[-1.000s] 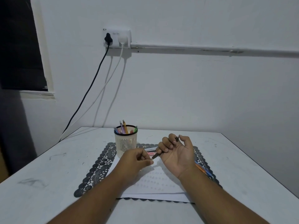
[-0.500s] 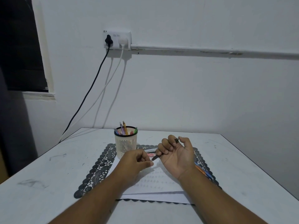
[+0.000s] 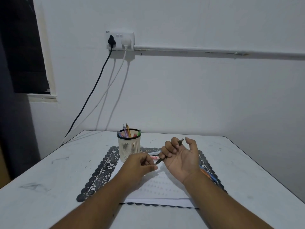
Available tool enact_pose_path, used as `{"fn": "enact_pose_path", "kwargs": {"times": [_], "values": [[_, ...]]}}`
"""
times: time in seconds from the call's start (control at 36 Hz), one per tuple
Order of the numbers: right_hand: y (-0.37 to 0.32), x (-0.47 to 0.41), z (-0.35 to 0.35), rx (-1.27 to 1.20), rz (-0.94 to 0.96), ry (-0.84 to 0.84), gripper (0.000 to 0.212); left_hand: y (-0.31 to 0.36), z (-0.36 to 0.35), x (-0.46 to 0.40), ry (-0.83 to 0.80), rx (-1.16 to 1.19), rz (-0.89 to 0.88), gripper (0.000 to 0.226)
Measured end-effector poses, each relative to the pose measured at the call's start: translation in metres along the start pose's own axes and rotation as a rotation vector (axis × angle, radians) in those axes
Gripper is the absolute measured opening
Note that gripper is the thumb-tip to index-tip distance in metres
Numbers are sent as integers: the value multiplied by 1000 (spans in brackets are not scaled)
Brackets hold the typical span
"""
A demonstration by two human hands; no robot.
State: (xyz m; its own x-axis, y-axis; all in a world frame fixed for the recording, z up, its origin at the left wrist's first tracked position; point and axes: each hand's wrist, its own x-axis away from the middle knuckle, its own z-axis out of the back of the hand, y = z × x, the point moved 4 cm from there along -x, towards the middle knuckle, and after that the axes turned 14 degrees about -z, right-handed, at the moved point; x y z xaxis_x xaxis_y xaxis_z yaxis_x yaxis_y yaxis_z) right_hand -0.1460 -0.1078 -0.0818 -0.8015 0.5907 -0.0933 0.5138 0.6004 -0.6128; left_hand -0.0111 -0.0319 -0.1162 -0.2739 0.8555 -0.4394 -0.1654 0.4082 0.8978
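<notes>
Right hand [image 3: 181,157] faces palm-up above the paper [image 3: 158,187], fingers curled round a dark pen [image 3: 180,142] slanting across it; left hand [image 3: 140,164], knuckles up, pinches the pen's lower tip over the table [image 3: 66,171].

Only one view is given, taken from a wide-angle camera worn on the head, above the near edge of the counter [image 3: 49,171]. It is aimed forward and slightly down. The left hand [image 3: 140,164] and right hand [image 3: 181,159] are seen close, below centre; the wall [image 3: 198,96] and socket [image 3: 120,40] fill the upper half. The dark left margin is possibly a window [image 3: 19,47].
</notes>
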Motion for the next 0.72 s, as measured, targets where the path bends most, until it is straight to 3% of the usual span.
{"fn": "enact_pose_path", "kwargs": {"times": [0.14,0.72], "values": [[-3,0,-1,28,12,-9,29,1,0,0,2,0,-12,22],[-7,-3,9,-197,62,32,35,11,2,3,-6,125,-23,13]]}}
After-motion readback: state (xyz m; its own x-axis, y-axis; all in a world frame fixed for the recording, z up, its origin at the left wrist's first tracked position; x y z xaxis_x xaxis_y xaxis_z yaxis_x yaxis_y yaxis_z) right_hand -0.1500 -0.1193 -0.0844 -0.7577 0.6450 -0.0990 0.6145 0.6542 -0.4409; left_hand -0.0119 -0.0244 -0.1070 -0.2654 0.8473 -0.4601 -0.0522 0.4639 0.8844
